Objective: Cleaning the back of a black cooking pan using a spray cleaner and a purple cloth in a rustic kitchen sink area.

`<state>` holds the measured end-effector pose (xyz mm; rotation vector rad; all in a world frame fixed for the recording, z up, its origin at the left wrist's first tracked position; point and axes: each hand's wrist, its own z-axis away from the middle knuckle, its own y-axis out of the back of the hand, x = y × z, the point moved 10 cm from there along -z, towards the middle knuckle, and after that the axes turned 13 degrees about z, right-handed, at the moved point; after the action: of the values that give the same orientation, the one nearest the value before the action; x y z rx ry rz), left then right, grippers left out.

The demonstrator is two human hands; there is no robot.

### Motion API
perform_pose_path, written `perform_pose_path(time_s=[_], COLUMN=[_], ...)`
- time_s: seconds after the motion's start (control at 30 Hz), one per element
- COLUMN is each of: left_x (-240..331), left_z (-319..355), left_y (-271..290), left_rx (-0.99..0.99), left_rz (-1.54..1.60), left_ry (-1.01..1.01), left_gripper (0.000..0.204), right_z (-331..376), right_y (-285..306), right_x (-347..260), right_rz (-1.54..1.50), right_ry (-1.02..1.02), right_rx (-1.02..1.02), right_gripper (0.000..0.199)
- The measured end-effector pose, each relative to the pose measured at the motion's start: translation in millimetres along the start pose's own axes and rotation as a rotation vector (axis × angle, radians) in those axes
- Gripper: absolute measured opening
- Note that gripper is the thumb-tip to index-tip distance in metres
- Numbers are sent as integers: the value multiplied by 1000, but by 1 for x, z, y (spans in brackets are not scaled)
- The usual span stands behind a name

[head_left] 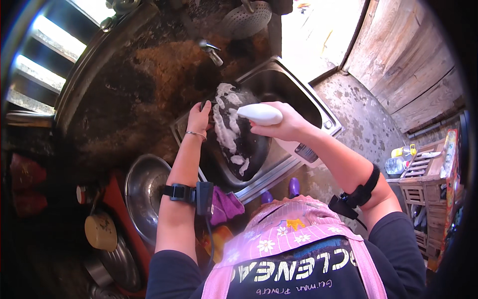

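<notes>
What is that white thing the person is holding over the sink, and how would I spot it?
Find the steel sink sunk into the counter, with a black soapy pan tilted in it. The left hand grips the pan's rim; the right hand holds the white bottle sideways above it. It is the only smooth, plain white, rounded thing there, unlike the patchy foam on the pan.

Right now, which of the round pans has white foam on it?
The black pan in the sink, gripped by the left hand. The steel bowl on the counter shows no foam.
</notes>
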<state>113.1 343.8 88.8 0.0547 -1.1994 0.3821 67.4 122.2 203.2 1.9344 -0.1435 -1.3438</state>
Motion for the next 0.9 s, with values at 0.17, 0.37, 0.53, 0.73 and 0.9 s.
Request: perform_pose_path(time_s=[0.17, 0.37, 0.53, 0.73, 0.9], left_x=[4, -6, -4, -6, -7], left_z=[-4, -17, -6, 10, 31], left_y=[0, 9, 8, 11, 12], left_rx=[42, 70, 90, -9, -65], left_rz=[-85, -155, -123, -23, 50], left_ry=[-26, 28, 42, -9, -44], left_gripper=[24, 32, 34, 33, 27], right_z=[-13, -9, 8, 9, 13], right_y=[17, 4, -6, 27, 47], right_x=[8, 14, 29, 53, 68], right_rz=[161, 90, -96, -102, -33], right_ry=[-151, -138, -103, -143, -380], right_rx=[-31, -116, -156, 32, 57], right_gripper=[35, 33, 32, 30, 33])
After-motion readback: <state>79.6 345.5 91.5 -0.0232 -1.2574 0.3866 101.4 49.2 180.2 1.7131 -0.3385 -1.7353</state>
